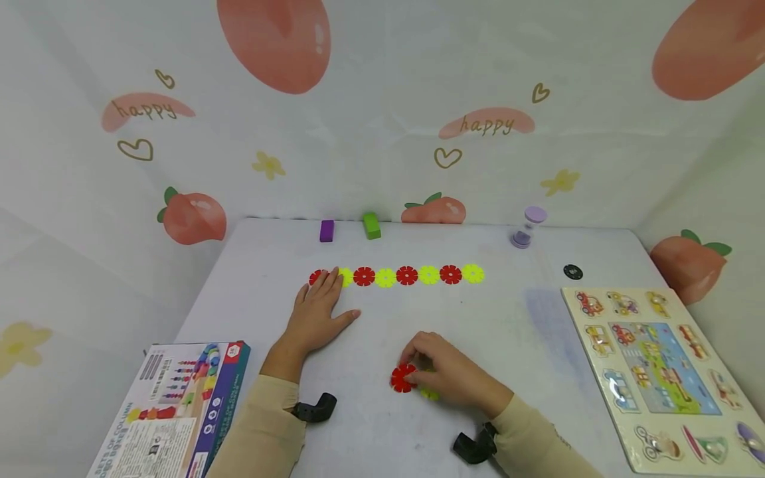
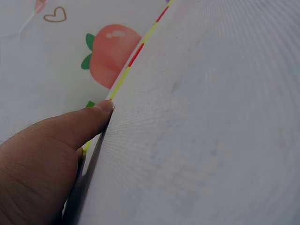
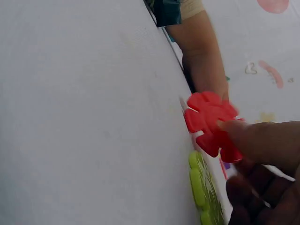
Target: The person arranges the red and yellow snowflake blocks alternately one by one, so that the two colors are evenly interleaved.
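A row of alternating red flower-shaped discs (image 1: 364,276) and yellow flower-shaped discs (image 1: 473,273) runs across the table. My left hand (image 1: 319,315) lies over the row's left end, fingers stretched out and partly hiding the discs there; its thumb points to the right. Nearer the front edge, my right hand (image 1: 451,372) pinches a red flower-shaped disc (image 3: 208,115) between thumb and fingers. Under that hand, a stack of yellow-green flower discs (image 3: 200,187) shows, mostly hidden from the head view.
Purple block (image 1: 327,231) and green block (image 1: 372,226) stand at the back edge. A sand timer (image 1: 528,227) and a black disc (image 1: 572,271) are at the back right. A puzzle board (image 1: 603,372) lies right, a printed box (image 1: 170,405) front left.
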Tool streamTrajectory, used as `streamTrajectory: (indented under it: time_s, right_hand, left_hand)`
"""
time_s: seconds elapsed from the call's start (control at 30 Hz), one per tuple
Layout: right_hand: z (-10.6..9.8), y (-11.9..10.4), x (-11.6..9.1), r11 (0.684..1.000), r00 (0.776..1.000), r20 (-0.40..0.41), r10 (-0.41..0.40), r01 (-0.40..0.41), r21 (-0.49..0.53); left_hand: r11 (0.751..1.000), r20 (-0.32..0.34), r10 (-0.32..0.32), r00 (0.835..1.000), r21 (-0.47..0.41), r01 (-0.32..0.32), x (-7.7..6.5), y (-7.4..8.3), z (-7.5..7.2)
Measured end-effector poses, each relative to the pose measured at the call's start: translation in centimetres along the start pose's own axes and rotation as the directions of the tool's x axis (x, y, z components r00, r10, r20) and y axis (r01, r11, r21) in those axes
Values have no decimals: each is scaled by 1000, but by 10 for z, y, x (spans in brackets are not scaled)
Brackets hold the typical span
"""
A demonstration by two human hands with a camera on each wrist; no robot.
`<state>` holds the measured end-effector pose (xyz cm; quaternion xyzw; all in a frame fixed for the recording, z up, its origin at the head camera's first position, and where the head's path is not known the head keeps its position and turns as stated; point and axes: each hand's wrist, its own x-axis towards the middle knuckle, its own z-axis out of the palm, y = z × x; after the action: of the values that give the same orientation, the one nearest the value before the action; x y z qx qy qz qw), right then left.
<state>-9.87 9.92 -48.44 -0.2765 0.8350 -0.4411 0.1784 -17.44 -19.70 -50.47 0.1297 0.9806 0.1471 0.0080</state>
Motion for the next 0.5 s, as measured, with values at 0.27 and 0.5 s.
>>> streamTrajectory:
  time_s: [0.27,0.5]
  right_hand:
    - [-31,9,3,966,962,-248,112,-47,256]
    - [-80,45,6,945,835,-485,259,-117,305]
  left_hand:
    - [1000,4,1,1000,-7,-1,-2,0,-2]
    - [1000,-6,5,1000,-9,-5,-1,0,-1]
